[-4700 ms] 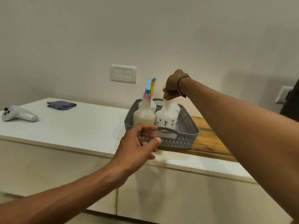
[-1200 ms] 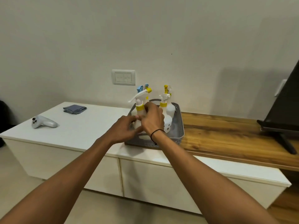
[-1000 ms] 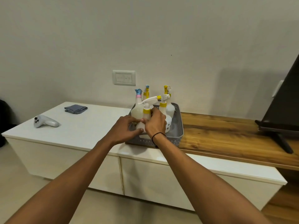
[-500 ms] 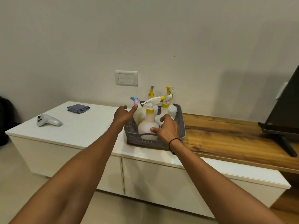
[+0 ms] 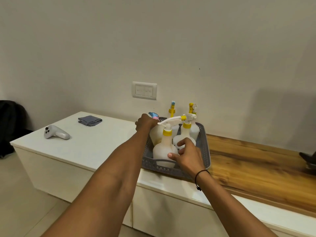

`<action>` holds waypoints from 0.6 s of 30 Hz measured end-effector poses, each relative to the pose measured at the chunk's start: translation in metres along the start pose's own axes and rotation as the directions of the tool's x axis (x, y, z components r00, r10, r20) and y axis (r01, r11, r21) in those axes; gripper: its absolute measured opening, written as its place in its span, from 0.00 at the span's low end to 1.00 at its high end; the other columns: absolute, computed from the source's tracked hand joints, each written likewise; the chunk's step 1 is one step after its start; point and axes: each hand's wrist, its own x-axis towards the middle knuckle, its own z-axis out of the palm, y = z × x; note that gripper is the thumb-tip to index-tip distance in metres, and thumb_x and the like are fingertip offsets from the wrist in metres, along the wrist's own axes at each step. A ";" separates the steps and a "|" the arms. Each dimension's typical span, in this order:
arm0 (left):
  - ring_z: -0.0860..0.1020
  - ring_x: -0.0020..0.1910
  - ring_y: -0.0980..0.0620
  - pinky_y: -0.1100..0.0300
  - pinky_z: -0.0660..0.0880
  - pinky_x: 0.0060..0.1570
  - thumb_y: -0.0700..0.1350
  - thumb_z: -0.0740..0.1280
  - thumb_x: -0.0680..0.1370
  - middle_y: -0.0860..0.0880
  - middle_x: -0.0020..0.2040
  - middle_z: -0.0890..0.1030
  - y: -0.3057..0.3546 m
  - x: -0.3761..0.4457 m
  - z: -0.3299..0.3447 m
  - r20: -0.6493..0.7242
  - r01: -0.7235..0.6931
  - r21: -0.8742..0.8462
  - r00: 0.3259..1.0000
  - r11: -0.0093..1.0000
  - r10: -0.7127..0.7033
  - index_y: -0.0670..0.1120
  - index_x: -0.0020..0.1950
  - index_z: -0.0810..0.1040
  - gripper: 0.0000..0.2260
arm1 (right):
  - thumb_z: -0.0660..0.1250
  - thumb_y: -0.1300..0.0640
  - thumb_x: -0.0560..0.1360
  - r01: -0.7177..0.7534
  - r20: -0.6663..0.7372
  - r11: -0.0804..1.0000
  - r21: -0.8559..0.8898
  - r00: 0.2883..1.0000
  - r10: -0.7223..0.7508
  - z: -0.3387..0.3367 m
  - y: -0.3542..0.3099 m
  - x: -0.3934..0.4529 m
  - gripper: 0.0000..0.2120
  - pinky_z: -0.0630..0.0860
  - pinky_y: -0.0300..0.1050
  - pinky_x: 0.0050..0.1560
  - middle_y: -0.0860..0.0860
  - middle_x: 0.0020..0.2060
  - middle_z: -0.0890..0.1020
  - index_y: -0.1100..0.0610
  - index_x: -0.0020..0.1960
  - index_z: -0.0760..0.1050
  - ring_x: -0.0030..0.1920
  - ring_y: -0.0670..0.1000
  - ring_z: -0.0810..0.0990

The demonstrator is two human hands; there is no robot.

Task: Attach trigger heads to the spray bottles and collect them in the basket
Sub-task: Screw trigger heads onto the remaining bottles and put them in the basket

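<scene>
A grey perforated basket (image 5: 204, 151) stands on the white cabinet top, where it meets the wooden top. Several white spray bottles with trigger heads stand upright inside it. The front bottle (image 5: 162, 149) has a yellow collar and a white trigger head. My right hand (image 5: 187, 155) grips its right side, thumb on the body, fingers curled between it and the round bottle (image 5: 183, 136) behind. My left hand (image 5: 145, 123) is closed around the neck of the blue-and-pink-headed bottle (image 5: 156, 134) at the basket's left. Two yellow-topped bottles stand at the back.
A white hand controller (image 5: 56, 133) and a folded grey cloth (image 5: 89, 120) lie on the white cabinet (image 5: 95, 147) to the left. A wooden top (image 5: 256, 165) runs to the right, with a dark stand foot (image 5: 308, 160) at its edge. A switch plate (image 5: 144, 90) is on the wall.
Both hands lowered the front bottle into the basket. My left hand then moved to the blue-headed bottle and closed on its neck. My right hand stayed at the front bottle's side.
</scene>
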 end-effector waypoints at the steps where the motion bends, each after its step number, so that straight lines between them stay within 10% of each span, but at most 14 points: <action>1: 0.78 0.70 0.40 0.51 0.75 0.65 0.56 0.75 0.79 0.40 0.70 0.80 -0.001 0.002 0.002 0.010 0.010 -0.027 1.000 1.000 -0.010 0.40 0.74 0.73 0.30 | 0.80 0.50 0.73 0.002 0.001 1.000 0.006 1.000 -0.002 0.000 0.001 0.001 0.24 0.83 0.56 0.57 0.55 0.58 0.83 0.53 0.62 0.72 0.57 0.57 0.82; 18: 0.82 0.63 0.41 0.43 0.80 0.65 0.42 0.81 0.75 0.42 0.66 0.83 -0.018 -0.022 -0.011 -0.023 -0.198 -0.368 0.979 0.909 0.204 0.42 0.73 0.78 0.27 | 0.80 0.49 0.73 0.007 -0.021 1.000 0.004 1.000 -0.007 -0.003 -0.002 -0.004 0.23 0.80 0.54 0.58 0.57 0.60 0.82 0.55 0.61 0.73 0.59 0.59 0.80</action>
